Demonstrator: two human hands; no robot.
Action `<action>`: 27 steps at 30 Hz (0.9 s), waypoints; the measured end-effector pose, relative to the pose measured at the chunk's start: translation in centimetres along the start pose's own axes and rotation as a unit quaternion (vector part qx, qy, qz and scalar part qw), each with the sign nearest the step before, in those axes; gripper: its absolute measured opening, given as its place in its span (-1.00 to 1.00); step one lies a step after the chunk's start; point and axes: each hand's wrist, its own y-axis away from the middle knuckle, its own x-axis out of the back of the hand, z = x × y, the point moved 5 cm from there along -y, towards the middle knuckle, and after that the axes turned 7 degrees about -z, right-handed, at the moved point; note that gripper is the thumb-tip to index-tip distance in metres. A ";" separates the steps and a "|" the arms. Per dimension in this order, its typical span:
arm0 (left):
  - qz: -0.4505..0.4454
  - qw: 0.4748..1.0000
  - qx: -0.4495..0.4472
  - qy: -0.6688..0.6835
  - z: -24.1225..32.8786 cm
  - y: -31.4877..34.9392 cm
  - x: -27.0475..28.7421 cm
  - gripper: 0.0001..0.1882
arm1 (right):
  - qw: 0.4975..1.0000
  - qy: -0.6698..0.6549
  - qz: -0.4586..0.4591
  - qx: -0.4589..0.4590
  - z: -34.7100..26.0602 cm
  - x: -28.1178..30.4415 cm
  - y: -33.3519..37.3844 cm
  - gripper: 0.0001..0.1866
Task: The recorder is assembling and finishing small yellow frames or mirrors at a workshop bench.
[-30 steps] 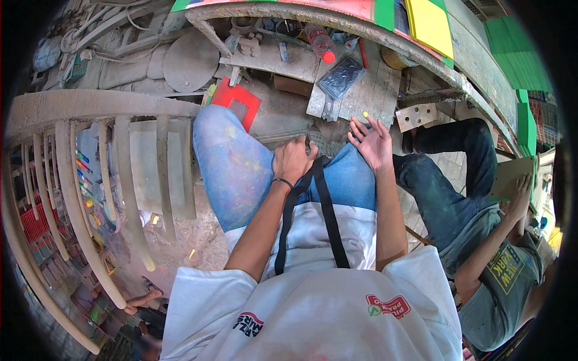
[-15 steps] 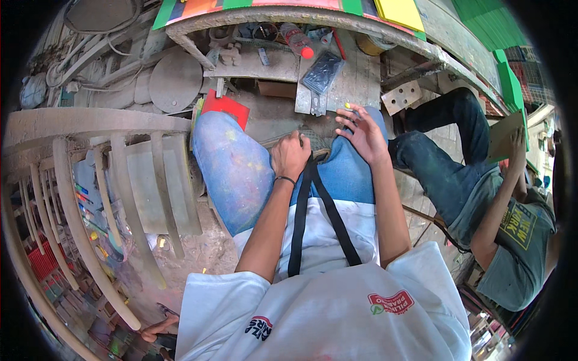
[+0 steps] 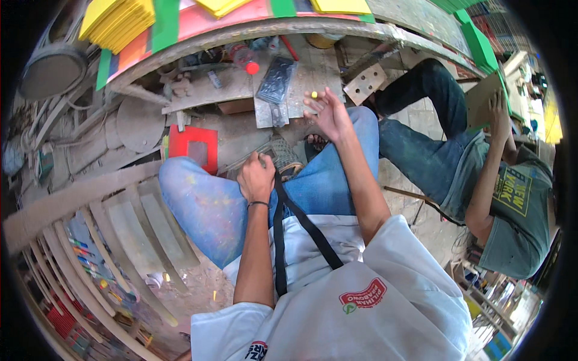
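My left hand (image 3: 257, 176) rests over my lap beside a black strap (image 3: 279, 231), its fingers curled closed; whether anything is inside them is hidden. Above my right thigh, my right hand (image 3: 331, 118) is raised with its fingers apart and loosely bent. A small yellow piece (image 3: 314, 95) shows at one of its fingertips, too small to name. Beyond the hands, a black flat package (image 3: 277, 80) lies on a low wooden board (image 3: 304, 90). A red square frame (image 3: 176, 149) lies past my left knee.
Yellow sheets (image 3: 117, 25) are stacked on the worktable (image 3: 397, 31) ahead. Under it lies a clear bottle with a red cap (image 3: 245, 58). A curved wooden slatted piece (image 3: 78, 204) stands left. On the right, a seated co-worker (image 3: 512, 186) holds a flat board (image 3: 481, 99).
The view has swung right, so table, board and co-worker appear shifted left. More yellow sheets show at the upper left. My hands keep nearly the same pose.
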 end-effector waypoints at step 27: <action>-0.032 0.998 0.000 -0.062 -0.5 -0.3 -0.8 -0.72 | 0.963 0.001 0.174 0.207 -6.5 8.8 3.7 -0.79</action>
